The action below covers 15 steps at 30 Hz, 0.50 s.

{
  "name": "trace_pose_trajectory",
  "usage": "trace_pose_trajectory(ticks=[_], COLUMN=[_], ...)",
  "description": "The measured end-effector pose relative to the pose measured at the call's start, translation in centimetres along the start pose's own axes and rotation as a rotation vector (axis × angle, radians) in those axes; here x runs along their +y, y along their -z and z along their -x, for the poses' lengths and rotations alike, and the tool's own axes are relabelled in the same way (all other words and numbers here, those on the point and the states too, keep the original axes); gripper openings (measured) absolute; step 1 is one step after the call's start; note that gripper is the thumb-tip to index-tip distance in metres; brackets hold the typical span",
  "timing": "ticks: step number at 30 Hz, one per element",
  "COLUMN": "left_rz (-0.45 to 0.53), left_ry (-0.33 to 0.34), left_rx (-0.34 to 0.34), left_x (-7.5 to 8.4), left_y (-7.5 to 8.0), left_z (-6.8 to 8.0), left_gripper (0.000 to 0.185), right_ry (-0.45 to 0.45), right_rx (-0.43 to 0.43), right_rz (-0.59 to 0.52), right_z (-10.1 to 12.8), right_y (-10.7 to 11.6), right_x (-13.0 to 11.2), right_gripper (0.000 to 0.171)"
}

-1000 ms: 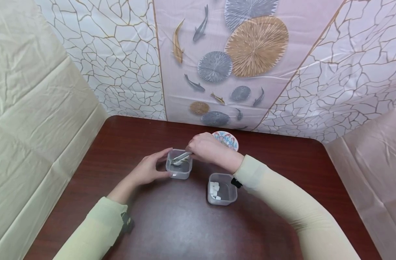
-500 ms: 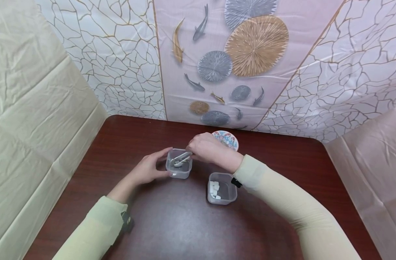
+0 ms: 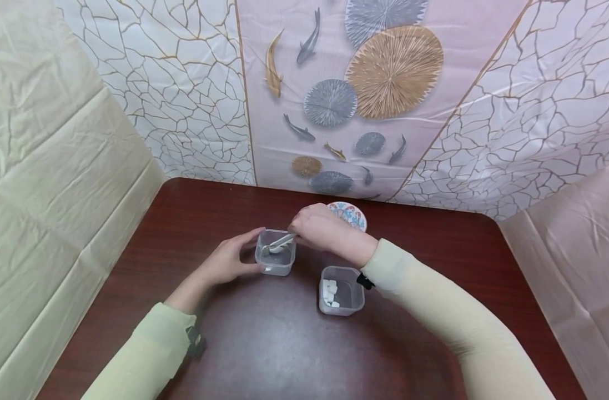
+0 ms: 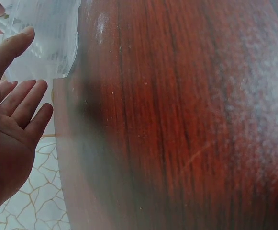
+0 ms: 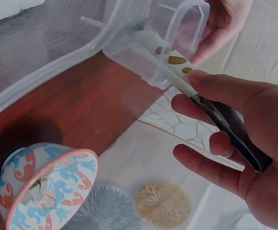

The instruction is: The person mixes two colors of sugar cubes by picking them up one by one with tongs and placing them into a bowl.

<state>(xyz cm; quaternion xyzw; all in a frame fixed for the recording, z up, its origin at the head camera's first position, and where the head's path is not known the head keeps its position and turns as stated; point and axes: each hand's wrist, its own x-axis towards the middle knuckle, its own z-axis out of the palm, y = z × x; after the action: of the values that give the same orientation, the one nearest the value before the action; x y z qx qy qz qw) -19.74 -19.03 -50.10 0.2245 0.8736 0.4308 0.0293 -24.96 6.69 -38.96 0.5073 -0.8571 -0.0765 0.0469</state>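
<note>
My left hand (image 3: 229, 260) rests against the left side of a small clear plastic container (image 3: 276, 260), thumb along its far corner; in the left wrist view my left hand (image 4: 14, 110) has straight fingers beside that container (image 4: 43, 38). My right hand (image 3: 316, 225) pinches the handle of a spoon (image 3: 279, 243) whose tip dips into this container. In the right wrist view my right hand (image 5: 196, 91) grips the spoon (image 5: 215, 117) between thumb and fingers. A second clear container (image 3: 353, 294), nearer me, holds white cubes (image 3: 330, 291).
A patterned bowl (image 3: 351, 215) stands just behind my right hand, and shows on its side of view as a bowl (image 5: 48, 187) in the right wrist view. The dark wooden table (image 3: 274, 344) is ringed by draped sheets on the left, back and right.
The spoon has shifted very slightly inside the container. Both hands stay where they were.
</note>
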Motion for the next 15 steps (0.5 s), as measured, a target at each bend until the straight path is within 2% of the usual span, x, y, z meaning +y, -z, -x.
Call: trace_pose_trajectory(ticks=[8,15], left_rz=[-0.019,-0.005], left_ry=[0.004,0.009], left_rx=[0.002,-0.003], left_x=[0.0,0.1], left_y=[-0.1,-0.1], left_z=[0.0,0.1], left_gripper=[0.091,0.091], right_ry=[-0.002,-0.007], right_rx=[0.046,0.171], right_rz=[-0.08,-0.141], right_z=[2.2,5.3], right_y=[2.0,3.0], right_x=[0.9,2.3], right_gripper=[0.003,0.005])
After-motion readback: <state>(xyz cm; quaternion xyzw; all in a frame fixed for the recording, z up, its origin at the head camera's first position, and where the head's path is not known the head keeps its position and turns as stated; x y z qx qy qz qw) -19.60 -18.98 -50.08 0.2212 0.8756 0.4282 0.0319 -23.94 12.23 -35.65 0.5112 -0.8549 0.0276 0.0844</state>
